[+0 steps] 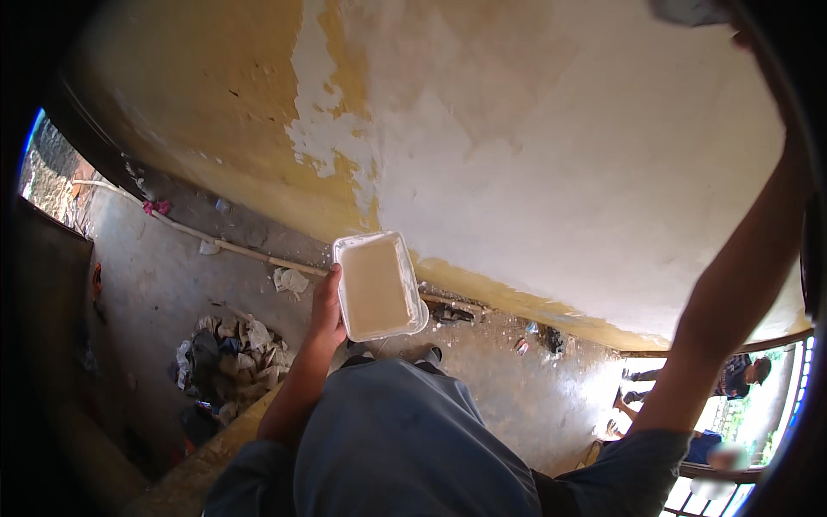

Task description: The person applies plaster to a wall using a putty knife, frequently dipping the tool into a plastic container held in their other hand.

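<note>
A rectangular plastic tub of smooth beige liquid is held in my left hand, whose thumb and fingers grip its left side. My right arm stretches up the right side of the view to my right hand, mostly cut off in the dark rim at the top, beside a blurred grey object I cannot make out; its fingers are too hidden to read. Before me is a wall, pale on the right, yellow with flaking white patches on the left.
A pole lies along the wall's foot. Crumpled paper and rags lie on the dusty floor at lower left, with scattered debris. A dark opening edge is at far left. People are by a bright barred opening at right.
</note>
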{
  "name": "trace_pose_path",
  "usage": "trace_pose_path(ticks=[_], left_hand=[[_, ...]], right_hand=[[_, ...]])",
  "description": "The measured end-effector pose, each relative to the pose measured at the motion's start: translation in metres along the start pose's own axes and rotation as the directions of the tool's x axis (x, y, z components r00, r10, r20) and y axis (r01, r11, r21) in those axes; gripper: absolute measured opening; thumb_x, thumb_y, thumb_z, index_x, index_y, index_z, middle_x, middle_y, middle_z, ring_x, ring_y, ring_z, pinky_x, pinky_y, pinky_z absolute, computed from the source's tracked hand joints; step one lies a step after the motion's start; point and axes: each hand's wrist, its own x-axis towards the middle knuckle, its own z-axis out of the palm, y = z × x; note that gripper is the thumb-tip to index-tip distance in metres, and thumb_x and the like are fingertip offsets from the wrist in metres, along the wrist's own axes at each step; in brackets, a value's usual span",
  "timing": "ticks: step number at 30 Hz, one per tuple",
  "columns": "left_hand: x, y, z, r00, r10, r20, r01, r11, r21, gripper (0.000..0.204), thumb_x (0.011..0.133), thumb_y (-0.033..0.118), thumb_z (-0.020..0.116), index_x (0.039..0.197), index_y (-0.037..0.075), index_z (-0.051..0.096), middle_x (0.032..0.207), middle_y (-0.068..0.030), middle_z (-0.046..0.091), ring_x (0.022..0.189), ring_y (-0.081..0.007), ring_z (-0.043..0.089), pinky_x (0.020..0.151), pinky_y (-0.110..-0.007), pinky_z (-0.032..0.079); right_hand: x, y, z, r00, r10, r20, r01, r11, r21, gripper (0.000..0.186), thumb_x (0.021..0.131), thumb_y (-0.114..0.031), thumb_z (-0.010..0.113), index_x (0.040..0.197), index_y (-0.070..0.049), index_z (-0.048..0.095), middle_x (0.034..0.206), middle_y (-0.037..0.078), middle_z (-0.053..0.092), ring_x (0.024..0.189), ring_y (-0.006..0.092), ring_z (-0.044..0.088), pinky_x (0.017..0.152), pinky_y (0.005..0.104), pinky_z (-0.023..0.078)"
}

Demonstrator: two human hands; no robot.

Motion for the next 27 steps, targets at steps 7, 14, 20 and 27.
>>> trace_pose_path(ticks=[7,14,20,27], left_hand=[[-0.002,0.0,0.015,1.0,0.002,-0.015,-0.002,1.0,-0.009,0.055,0.099,0.044,0.057,0.13,-0.002,0.055,0.118,-0.0156,0.066,0.106,-0.0257,0.068,0.09,-0.042,0.057],[-0.005,-0.003,-0.006,0.997,0.019,-0.069,-0.018,1.0,0.015,0.054,0.098,0.045,0.06,0.127,-0.001,0.056,0.114,-0.0144,0.066,0.103,-0.0247,0.068,0.088,-0.041,0.057],[-0.001,-0.004,-0.005,0.998,0.0,-0.068,0.002,1.0,0.024,0.053,0.099,0.044,0.059,0.127,-0.001,0.056,0.112,-0.0139,0.066,0.1,-0.0238,0.069,0.085,-0.039,0.059],[-0.004,0.0,0.005,0.998,-0.007,-0.056,0.005,1.0,-0.027,0.052,0.099,0.042,0.059,0.127,-0.001,0.056,0.113,-0.0135,0.066,0.1,-0.0234,0.069,0.085,-0.039,0.058]], right_hand=[[-0.165,-0.008,0.24,0.864,-0.056,0.5,0.094,0.994,-0.052,0.018,0.086,-0.007,0.057,0.103,-0.006,0.061,0.078,0.018,0.069,0.07,0.0354,0.07,0.061,0.0495,0.056],[-0.039,-0.018,0.152,0.977,-0.101,0.19,0.161,0.929,-0.333,0.031,0.091,-0.014,0.053,0.12,-0.011,0.062,0.079,0.017,0.071,0.076,0.0365,0.071,0.066,0.0504,0.056],[0.012,-0.013,-0.003,0.92,-0.055,-0.387,0.076,0.996,0.04,0.018,0.09,-0.014,0.068,0.098,0.002,0.07,0.086,0.019,0.071,0.078,0.0277,0.071,0.071,0.0375,0.056],[-0.1,-0.052,0.201,0.953,0.269,0.138,-0.295,0.727,0.62,0.019,0.091,-0.018,0.073,0.102,-0.003,0.067,0.08,0.015,0.071,0.068,0.0231,0.068,0.062,0.0355,0.052]])
